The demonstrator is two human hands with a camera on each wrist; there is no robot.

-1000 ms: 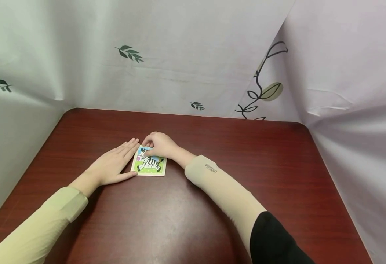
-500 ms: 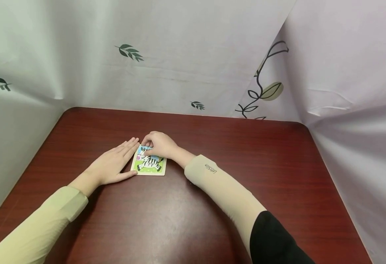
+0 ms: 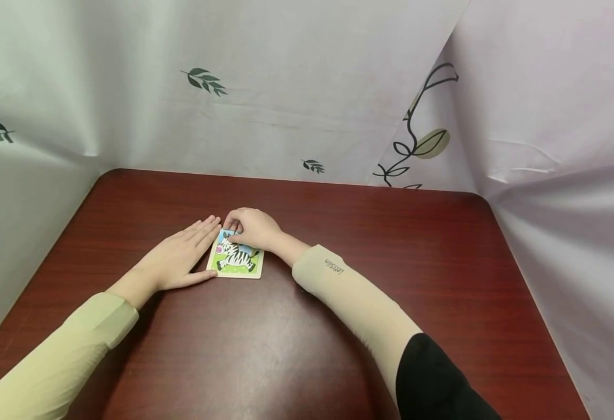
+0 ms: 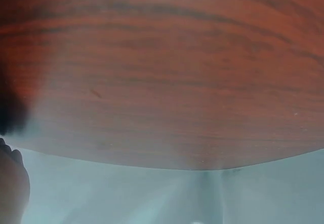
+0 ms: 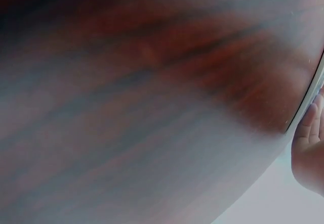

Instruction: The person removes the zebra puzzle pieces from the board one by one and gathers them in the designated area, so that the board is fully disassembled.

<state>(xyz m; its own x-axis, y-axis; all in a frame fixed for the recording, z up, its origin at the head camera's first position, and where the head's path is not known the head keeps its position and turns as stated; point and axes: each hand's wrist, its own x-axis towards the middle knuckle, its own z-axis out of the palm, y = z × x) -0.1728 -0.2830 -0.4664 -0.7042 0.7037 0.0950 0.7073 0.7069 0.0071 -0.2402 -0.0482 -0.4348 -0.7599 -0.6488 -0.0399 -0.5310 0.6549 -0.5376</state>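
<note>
A small zebra puzzle (image 3: 237, 266) with a pale frame lies flat on the dark red table in the head view. My left hand (image 3: 181, 256) lies flat along its left side, fingers straight, the thumb tip touching the lower left corner. Over the upper part bends my right hand (image 3: 254, 228), with thumb and index finger curled in at the top edge and the picture. Its palm hides the upper right of the puzzle. Whether a single piece is pinched there cannot be made out. Each wrist view catches only a bit of a hand at its edge.
The wood-grain table (image 3: 307, 350) has rounded far corners. A pale curtain (image 3: 286, 87) with leaf prints hangs behind it and along both sides. Light sleeves cover both forearms, with a black sleeve (image 3: 433, 373) above the right one.
Both hands keep their places at the puzzle. The right hand's fingers shift very slightly at the upper part; the whole head view drifts up and left a little.
</note>
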